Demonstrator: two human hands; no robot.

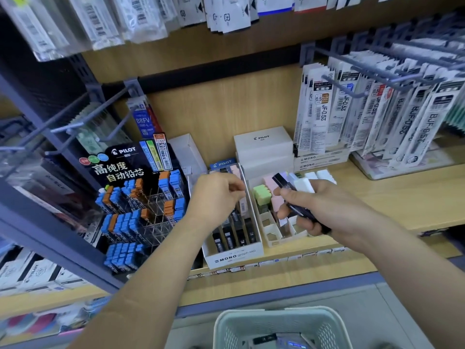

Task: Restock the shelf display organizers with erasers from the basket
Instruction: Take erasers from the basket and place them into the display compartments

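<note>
My right hand [318, 209] grips a small stack of packs: a long black one [283, 181] and a white eraser [303, 185] stick out above the fingers. It hovers over a white divided organizer [273, 230] that holds a green eraser [262, 195] and pink erasers [270, 183]. My left hand [216, 197] hangs over the white MONO organizer box [234, 256], fingers curled with the fingertips pinched together; whether they hold anything is hidden. The pale green basket [281, 328] sits at the bottom edge with a few packs inside.
A black PILOT lead display [136, 197] with blue and orange cases stands left of the MONO box. White PILOT boxes [263, 144] are stacked behind the organizers. Refill packs [377, 114] hang on hooks at the upper right. The wooden shelf [390, 197] runs on to the right.
</note>
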